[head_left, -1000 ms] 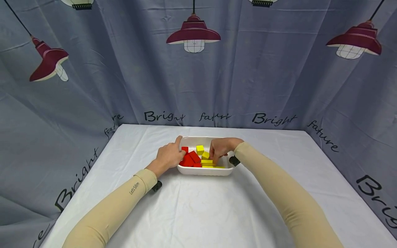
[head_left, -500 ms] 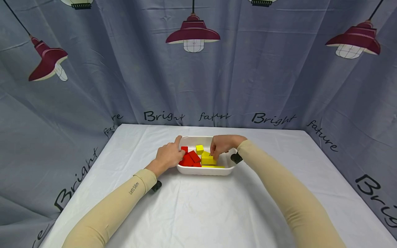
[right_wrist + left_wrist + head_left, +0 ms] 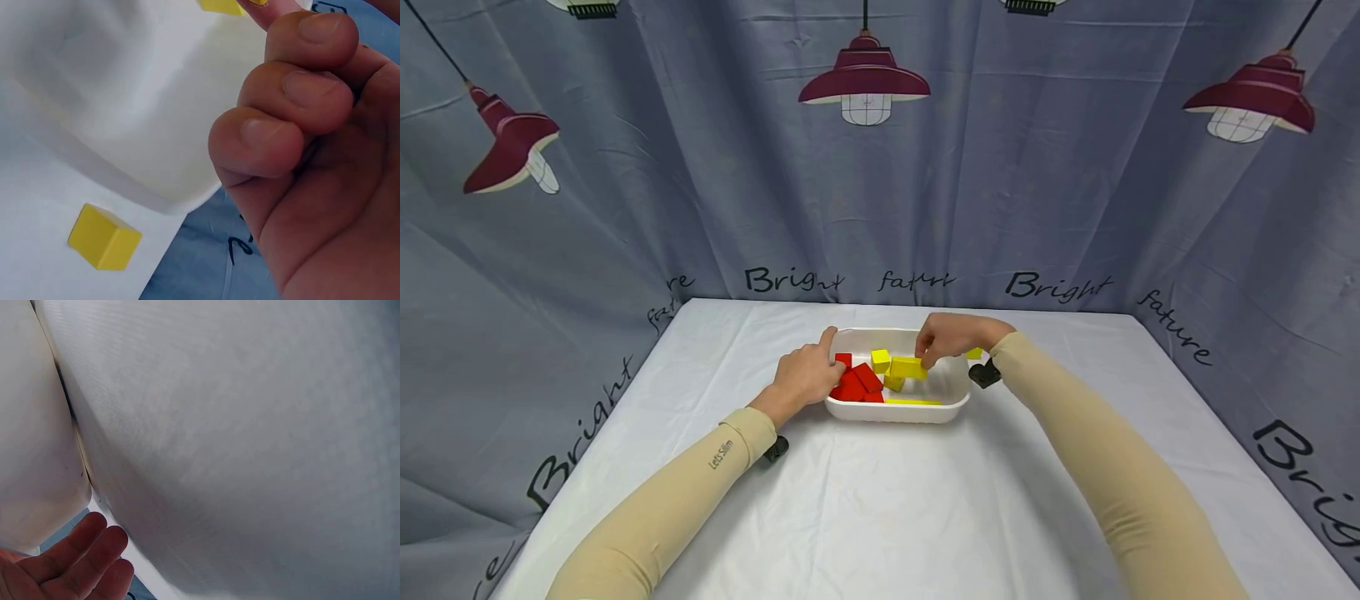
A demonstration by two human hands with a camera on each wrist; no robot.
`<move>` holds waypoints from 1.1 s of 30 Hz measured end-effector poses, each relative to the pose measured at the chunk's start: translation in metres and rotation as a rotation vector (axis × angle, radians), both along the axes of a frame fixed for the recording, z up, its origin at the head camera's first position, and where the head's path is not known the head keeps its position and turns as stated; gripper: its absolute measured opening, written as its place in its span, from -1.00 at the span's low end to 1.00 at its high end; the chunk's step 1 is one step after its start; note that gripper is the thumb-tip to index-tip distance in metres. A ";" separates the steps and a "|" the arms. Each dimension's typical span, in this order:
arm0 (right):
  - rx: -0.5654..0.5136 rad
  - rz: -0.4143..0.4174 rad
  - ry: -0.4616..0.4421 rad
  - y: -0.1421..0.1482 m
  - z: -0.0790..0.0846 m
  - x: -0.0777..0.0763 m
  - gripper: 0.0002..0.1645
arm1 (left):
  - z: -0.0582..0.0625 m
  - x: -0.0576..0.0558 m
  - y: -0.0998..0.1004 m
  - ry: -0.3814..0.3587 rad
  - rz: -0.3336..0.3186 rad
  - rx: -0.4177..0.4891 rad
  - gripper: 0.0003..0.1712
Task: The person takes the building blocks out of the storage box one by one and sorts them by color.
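Observation:
A white tray (image 3: 898, 413) stands on the table with several red blocks (image 3: 852, 387) at its left end. My left hand (image 3: 802, 375) holds the tray's left rim, thumb over the edge; its other fingers (image 3: 87, 562) lie outside the wall in the left wrist view. Above the tray's middle, my right hand (image 3: 957, 335) pinches a long yellow block (image 3: 907, 367) by its right end. Inside the tray are a yellow cube (image 3: 880, 361), another yellow block (image 3: 893, 383) below the held one, and a yellow strip (image 3: 913, 402) along the near wall, mostly hidden.
Outside the tray, right of it, a yellow block (image 3: 103, 237) lies on the white-covered table (image 3: 880, 500). A grey-blue curtain (image 3: 1037, 192) printed with lamps hangs behind the table.
My right hand has lifted the long yellow block upward and away from the near side, uncovering the yellow block beneath. The yellow block right of the tray has come into view. My left hand stays put.

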State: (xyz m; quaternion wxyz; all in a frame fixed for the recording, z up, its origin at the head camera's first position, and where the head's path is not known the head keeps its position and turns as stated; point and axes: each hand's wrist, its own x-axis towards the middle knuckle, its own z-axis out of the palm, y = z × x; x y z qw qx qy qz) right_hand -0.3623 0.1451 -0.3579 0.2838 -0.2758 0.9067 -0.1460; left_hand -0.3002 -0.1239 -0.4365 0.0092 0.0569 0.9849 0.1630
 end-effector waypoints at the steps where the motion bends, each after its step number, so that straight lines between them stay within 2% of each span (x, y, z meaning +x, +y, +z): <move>1: -0.005 -0.003 0.006 0.001 0.001 0.000 -0.83 | 0.000 0.000 0.000 -0.002 0.001 0.001 -0.21; 8: -0.083 -0.028 0.066 0.018 0.012 0.000 -0.77 | 0.001 0.000 0.000 -0.009 0.001 -0.002 -0.21; 15: -0.095 -0.060 0.092 0.038 0.017 -0.004 -0.69 | 0.002 0.000 0.000 -0.011 0.002 -0.004 -0.21; 26: -0.157 -0.190 0.146 0.065 0.016 -0.011 -0.63 | 0.001 0.000 0.000 -0.015 0.009 -0.003 -0.20; 33: -0.160 -0.285 0.133 0.086 0.012 -0.016 -0.58 | 0.000 -0.001 0.000 -0.014 0.007 -0.002 -0.20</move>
